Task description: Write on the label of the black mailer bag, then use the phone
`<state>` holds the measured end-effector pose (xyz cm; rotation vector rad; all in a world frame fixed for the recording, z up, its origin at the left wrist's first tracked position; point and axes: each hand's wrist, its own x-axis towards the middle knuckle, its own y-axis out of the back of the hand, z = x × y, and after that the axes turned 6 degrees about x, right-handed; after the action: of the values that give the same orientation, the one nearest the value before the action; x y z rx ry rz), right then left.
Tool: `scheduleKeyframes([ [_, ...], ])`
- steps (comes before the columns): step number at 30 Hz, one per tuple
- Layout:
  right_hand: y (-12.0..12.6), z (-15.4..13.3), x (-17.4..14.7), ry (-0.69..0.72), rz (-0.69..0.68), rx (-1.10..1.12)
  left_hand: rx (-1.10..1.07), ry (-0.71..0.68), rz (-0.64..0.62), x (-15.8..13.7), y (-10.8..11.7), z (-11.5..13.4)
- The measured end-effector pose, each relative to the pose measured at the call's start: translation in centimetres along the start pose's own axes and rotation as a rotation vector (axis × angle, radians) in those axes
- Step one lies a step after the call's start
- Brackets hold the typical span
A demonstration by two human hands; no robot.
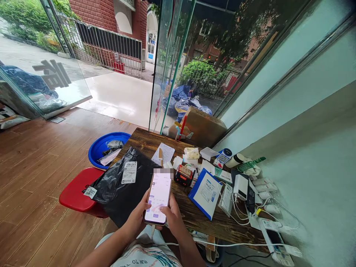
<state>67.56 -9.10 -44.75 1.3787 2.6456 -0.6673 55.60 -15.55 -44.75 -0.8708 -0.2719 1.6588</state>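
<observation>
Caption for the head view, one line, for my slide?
Left hand and right hand hold a lit smartphone near a labelled black plastic mailing bag at a dark wooden table.

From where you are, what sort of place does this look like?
Probably a small shop or parcel counter, though I can't be sure: I see a labelled black plastic parcel, a labelled blue-edged envelope and a QR-code sign.

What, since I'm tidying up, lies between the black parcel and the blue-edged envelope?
In the head view, the phone, in the left hand and right hand, then the red-and-black device beside the envelope.
</observation>
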Motion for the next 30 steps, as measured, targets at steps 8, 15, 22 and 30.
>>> scheduleKeyframes([
  [8,-0.2,-0.6,-0.1,-0.015,-0.002,-0.024,0.016,-0.019,-0.002,0.0,-0.6,0.4],
  [15,0.2,-0.5,-0.1,0.034,-0.059,-0.068,0.036,-0.016,0.054,0.1,-0.9,0.6],
  [22,0.0,-0.8,-0.2,0.041,-0.074,-0.027,0.015,-0.002,0.062,0.5,-0.2,0.1],
  [30,-0.1,-1.0,0.0,0.051,-0.061,-0.054,0.056,0.004,0.050,0.4,-0.6,0.4],
])
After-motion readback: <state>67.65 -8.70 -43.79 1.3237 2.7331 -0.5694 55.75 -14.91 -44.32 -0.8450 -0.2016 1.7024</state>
